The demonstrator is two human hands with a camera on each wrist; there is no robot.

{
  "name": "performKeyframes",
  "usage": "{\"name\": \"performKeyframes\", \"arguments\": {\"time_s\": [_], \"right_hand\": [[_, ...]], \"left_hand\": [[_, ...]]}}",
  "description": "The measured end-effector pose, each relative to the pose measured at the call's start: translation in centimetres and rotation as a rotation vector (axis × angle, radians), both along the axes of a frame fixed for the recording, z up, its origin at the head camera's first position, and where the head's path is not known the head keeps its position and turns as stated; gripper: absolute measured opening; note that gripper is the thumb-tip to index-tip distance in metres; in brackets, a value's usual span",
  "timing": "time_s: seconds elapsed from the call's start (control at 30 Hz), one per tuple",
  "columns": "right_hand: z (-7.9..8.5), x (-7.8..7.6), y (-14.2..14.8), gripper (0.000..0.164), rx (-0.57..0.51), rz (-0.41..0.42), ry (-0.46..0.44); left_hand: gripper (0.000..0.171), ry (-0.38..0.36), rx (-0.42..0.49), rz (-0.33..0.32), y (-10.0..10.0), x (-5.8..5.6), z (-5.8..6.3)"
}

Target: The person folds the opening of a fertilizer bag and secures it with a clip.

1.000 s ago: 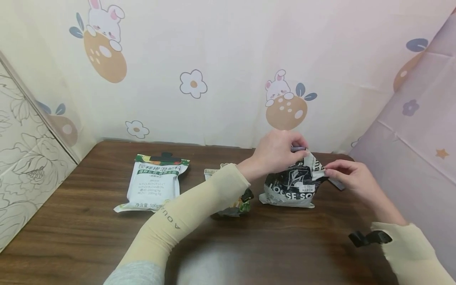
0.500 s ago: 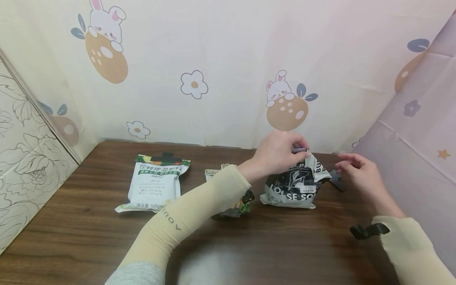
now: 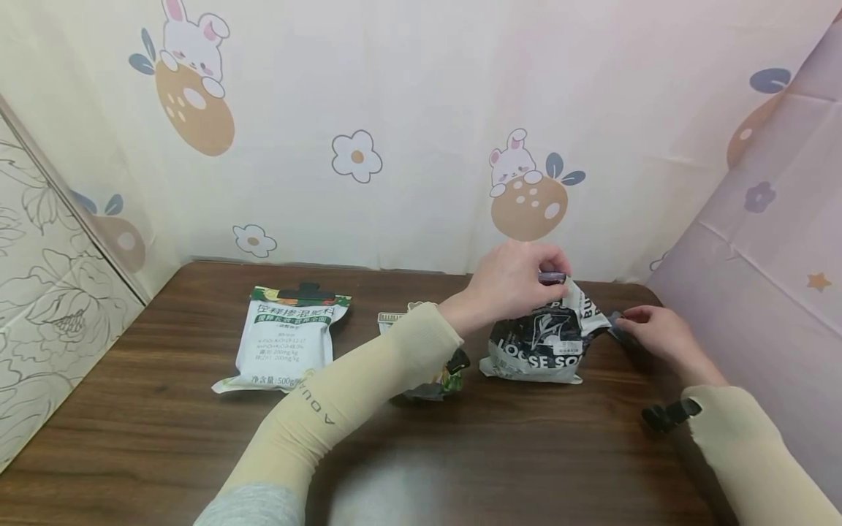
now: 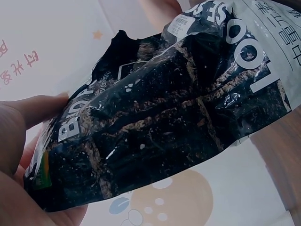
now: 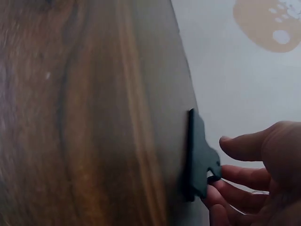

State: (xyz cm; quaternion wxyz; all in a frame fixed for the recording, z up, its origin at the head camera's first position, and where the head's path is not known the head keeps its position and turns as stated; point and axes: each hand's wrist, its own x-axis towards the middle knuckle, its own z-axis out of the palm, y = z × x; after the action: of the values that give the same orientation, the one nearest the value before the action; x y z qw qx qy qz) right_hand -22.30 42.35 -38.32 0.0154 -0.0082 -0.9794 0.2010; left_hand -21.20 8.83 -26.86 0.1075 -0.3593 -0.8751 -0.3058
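A black and white bag of soil (image 3: 536, 340), printed with "LOOSE SO", stands on the table at right of centre. My left hand (image 3: 516, 281) grips its gathered top; in the left wrist view the thumb and fingers hold that end of the soil bag (image 4: 155, 117). To the bag's right, my right hand (image 3: 664, 340) is at a dark bag clip (image 3: 617, 325). Seen from the right wrist, the fingers touch the handle side of the clip (image 5: 200, 157), while the thumb stands a little apart from it.
On the left lies a white fertilizer bag (image 3: 286, 340) with a black clip (image 3: 307, 294) across its top. A smaller colourful packet (image 3: 434, 387), partly hidden by the left sleeve, sits between the bags. Patterned cloth (image 3: 421, 146) rises behind the wooden table (image 3: 164, 438).
My right hand has let go of the soil bag's folded corner, drawn back to the right, then come down to the clip. The left hand has kept its grip on the bag.
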Motion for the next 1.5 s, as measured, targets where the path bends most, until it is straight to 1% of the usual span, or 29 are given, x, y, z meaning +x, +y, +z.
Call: {"name": "performKeyframes", "arguments": {"time_s": [0.13, 0.3, 0.4, 0.57, 0.7, 0.83, 0.9, 1.07, 1.13, 1.23, 1.33, 1.43, 1.5], "right_hand": [[-0.4, -0.2, 0.2, 0.047, 0.008, -0.024, 0.018], [-0.6, -0.2, 0.3, 0.038, -0.002, -0.047, 0.053], [-0.6, -0.3, 0.2, 0.037, -0.016, -0.057, 0.066], [-0.9, -0.1, 0.2, 0.04, -0.053, -0.069, 0.096], [-1.2, 0.0, 0.0, 0.046, -0.077, -0.042, 0.117], [-0.9, 0.0, -0.5, 0.048, -0.048, 0.016, 0.124], [-0.7, -0.1, -0.9, 0.047, -0.021, 0.044, 0.127], [-0.4, -0.4, -1.3, 0.037, 0.038, 0.089, 0.137], [-0.5, -0.7, -1.2, 0.034, 0.081, 0.11, 0.128], [-0.7, -1.2, -1.0, 0.032, 0.167, 0.145, 0.075], [-0.6, -1.4, -0.8, 0.041, 0.242, 0.174, 0.013], [-0.6, -1.3, -0.8, 0.054, 0.259, 0.167, -0.031], [-0.6, -1.3, -0.6, 0.053, 0.253, 0.16, -0.05]], "left_hand": [[0.019, -0.008, -0.046, 0.0, 0.1, 0.0, 0.1], [0.019, -0.004, -0.101, -0.002, 0.2, 0.0, 0.1], [0.018, -0.006, -0.101, 0.001, 0.2, 0.0, 0.1], [0.018, 0.0, -0.09, 0.002, 0.2, 0.0, 0.0], [0.018, 0.013, -0.084, -0.006, 0.2, -0.1, -0.1], [0.018, 0.008, -0.078, -0.013, 0.2, -0.1, -0.2], [0.018, 0.001, -0.073, -0.015, 0.1, -0.1, -0.1], [0.018, -0.011, -0.065, -0.017, 0.1, -0.1, 0.0], [0.018, -0.011, -0.065, -0.018, 0.1, -0.1, 0.0], [0.017, -0.005, -0.065, -0.02, 0.1, -0.1, -0.1], [0.016, 0.002, -0.06, -0.024, 0.1, -0.1, -0.2], [0.016, 0.007, -0.053, -0.027, 0.0, -0.1, -0.4], [0.016, 0.011, -0.05, -0.029, 0.0, -0.1, -0.4]]}}
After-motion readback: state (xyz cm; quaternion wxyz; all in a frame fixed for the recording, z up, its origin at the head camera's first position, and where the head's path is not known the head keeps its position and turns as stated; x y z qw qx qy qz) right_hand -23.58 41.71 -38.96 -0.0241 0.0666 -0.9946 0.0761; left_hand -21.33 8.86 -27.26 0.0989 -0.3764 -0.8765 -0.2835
